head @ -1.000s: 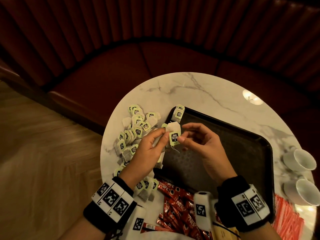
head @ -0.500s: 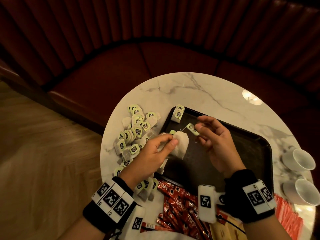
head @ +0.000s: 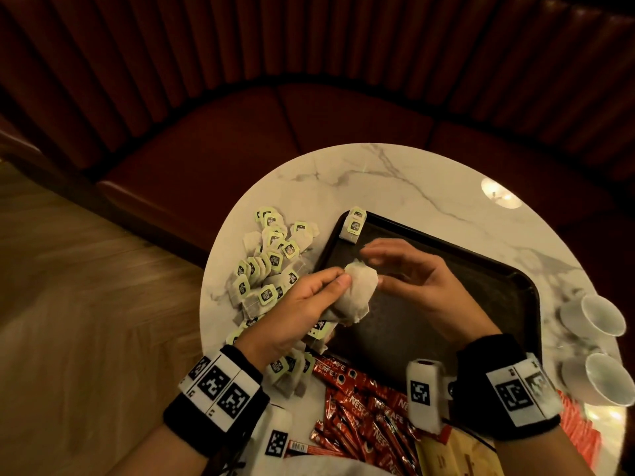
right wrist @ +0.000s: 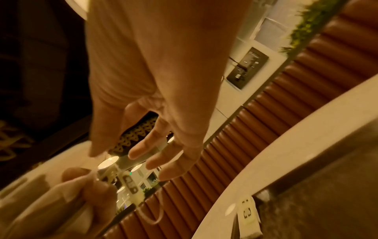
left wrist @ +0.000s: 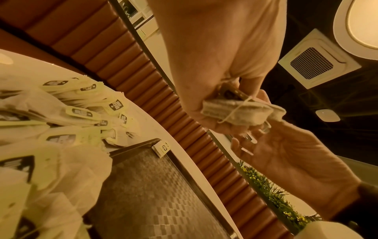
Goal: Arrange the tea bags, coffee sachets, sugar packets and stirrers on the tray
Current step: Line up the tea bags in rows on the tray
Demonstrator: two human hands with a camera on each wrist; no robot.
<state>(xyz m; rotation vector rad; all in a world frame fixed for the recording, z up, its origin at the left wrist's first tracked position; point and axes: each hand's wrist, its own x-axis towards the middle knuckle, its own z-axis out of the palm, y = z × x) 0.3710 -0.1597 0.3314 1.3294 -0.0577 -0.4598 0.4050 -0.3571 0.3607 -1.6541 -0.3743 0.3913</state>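
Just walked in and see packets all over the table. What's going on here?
A person is sorting drink supplies onto a dark tray. Their left hand grips a tea bag over the tray with its string wound round it, and the right hand hovers open beside it. Two tea bags lie in the tray's far corner; the pile and coffee sachets remain on the table.

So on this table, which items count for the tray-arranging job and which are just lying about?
Job items:
- tea bag held by the left hand, right hand beside it
- black tray
- tea bag pile
- Nescafe sachets
- red packets

Lying about:
- two white cups
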